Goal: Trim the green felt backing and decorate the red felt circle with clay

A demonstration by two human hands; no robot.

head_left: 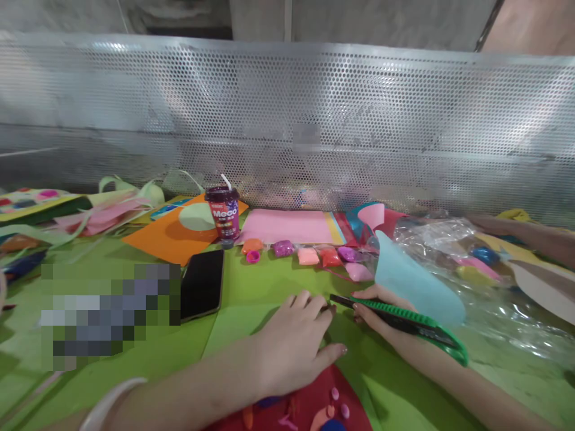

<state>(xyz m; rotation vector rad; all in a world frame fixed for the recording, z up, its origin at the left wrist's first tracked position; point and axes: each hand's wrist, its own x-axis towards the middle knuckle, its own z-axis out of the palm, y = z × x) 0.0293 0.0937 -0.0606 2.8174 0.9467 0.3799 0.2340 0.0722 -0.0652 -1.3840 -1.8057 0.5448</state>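
My left hand (291,341) lies palm down on a light green sheet of paper (236,323), its fingers stretched out and thumb apart. In my right hand (369,308) is a utility knife (415,323) with a green body; its dark tip points left, close to the fingertips of my left hand. Whether the tip touches the paper I cannot tell. Below my left hand sits a dark red piece (348,389) bearing small pink, orange and blue clay shapes, partly hidden by the hand and cut off by the frame's lower edge.
A black phone (202,284) and a purple drink cup (223,215) with a straw stand left of centre. Several small clay packets (330,257) line the back, before pink paper (285,226). Clear plastic wrapping (449,245) and a curled blue sheet (415,284) lie right. Perforated metal panel (251,102) behind.
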